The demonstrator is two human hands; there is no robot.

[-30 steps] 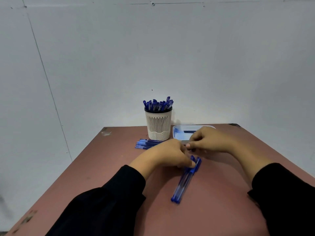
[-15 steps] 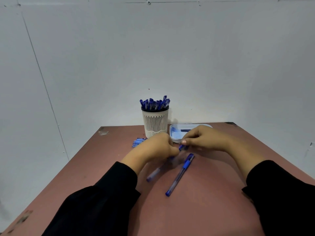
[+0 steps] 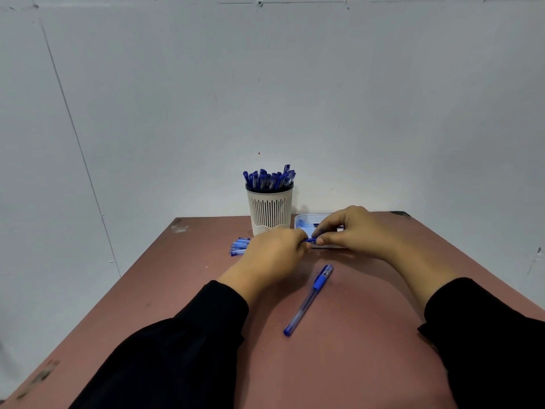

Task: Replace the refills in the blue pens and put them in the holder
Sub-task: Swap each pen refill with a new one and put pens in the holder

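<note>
Head view: left hand [image 3: 272, 255] and right hand [image 3: 354, 231] meet above the reddish-brown table [image 3: 368, 364], fingers of both pinching one blue plastic pen [image 3: 310, 240] between them; a second capped blue pen [image 3: 308, 301] lies mid-table; the white slotted holder [image 3: 269, 212] crammed with pens stands at the far edge, beside a shallow white tray [image 3: 306, 217]

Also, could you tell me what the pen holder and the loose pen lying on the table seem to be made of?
The pen holder looks like matte off-white moulded plastic, judging by its even vertical slots and dark rim. The loose pen appears to be glossy plastic: a see-through bluish barrel with an opaque blue cap. Neither is certain from looks alone.
</note>
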